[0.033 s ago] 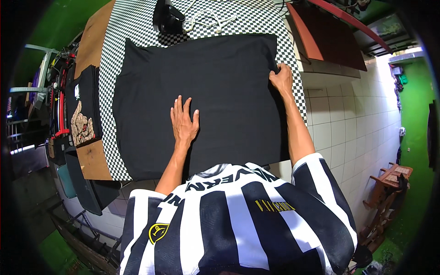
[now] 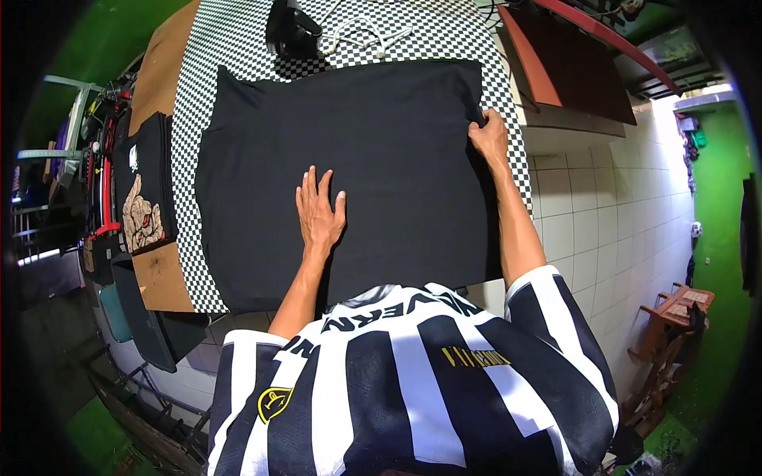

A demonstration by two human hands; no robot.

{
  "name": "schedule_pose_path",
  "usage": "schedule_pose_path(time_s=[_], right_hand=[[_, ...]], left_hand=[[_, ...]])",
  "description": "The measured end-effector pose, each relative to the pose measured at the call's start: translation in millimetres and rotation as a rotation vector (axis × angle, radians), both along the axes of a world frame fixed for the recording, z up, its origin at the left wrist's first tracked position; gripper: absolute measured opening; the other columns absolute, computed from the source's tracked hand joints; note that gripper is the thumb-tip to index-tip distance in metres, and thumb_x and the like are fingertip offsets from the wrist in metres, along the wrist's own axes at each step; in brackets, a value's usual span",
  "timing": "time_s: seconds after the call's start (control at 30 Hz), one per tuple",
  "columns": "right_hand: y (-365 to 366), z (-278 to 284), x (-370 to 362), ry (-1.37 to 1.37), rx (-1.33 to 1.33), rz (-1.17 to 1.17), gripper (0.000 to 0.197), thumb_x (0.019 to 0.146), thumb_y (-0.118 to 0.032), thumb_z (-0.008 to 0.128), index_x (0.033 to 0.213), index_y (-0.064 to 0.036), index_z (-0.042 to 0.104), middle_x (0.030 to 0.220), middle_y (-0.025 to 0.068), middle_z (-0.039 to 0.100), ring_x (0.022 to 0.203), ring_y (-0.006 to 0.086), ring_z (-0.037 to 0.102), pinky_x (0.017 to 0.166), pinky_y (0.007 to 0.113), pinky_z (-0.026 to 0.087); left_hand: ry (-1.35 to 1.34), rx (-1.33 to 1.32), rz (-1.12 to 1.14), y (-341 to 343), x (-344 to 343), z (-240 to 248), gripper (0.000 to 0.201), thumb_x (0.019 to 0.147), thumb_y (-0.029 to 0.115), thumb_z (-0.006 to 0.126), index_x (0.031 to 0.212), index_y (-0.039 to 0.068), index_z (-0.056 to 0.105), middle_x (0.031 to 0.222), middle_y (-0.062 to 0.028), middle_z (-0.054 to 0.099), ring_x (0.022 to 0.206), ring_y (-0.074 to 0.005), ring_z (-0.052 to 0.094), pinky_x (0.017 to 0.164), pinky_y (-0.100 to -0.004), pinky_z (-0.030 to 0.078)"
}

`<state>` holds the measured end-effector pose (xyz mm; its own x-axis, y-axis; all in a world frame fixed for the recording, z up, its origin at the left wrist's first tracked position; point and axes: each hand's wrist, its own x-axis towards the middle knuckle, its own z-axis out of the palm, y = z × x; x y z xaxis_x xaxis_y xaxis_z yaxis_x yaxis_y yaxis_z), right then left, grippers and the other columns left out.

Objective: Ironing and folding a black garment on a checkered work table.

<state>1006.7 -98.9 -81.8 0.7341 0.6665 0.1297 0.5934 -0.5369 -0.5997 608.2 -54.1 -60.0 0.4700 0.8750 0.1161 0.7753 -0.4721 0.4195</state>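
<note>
A wide black garment (image 2: 381, 127) lies spread nearly flat over the table, with light creases near its upper left corner. On its middle rests my left hand (image 2: 320, 210), palm down and fingers stretched out, holding nothing. My right hand (image 2: 490, 135) is at the garment's right edge, near the upper right corner. Its thumb and bent fingers close on the cloth there, and the fingertips are partly hidden. The garment's near edge runs close to my striped shirt.
A black-and-white checkered cover (image 2: 208, 47) lies under the garment. Beyond it stands a black clothes iron (image 2: 290, 32), beside a white cord (image 2: 349, 36). Folded black shirts (image 2: 151, 174) with a printed figure sit at the left. A reddish-brown panel (image 2: 556, 63) is at the far right.
</note>
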Motion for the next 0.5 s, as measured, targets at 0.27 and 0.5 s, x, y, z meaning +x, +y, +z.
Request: schedule_pose_path(time_s=[0.27,0.5], right_hand=[[1.3,17.0,40.1,0.365,0.229,-0.108,0.057,0.076,-0.012,0.072,0.129,-0.0066,0.049,0.094,0.0119,0.066,0.085,0.0221,0.064,0.078,0.036,0.052],[44.6,15.9,79.1,-0.087,0.219,0.081,0.044,0.085,-0.014,0.064,0.127,-0.0024,0.057,0.109,0.0198,0.067,0.100,0.0333,0.067,0.088,0.042,0.053]], left_hand=[[0.030,0.013,0.010,-2.2,-0.4,6.3,0.052,0.099,0.031,0.056,0.145,0.009,0.048,0.160,-0.0200,0.033,0.148,-0.0384,0.029,0.121,-0.0525,0.023],[-0.123,0.117,-0.046,53.3,10.5,14.0,0.034,0.094,0.019,0.062,0.126,0.006,0.061,0.134,-0.0178,0.055,0.126,-0.0373,0.051,0.110,-0.0479,0.037]])
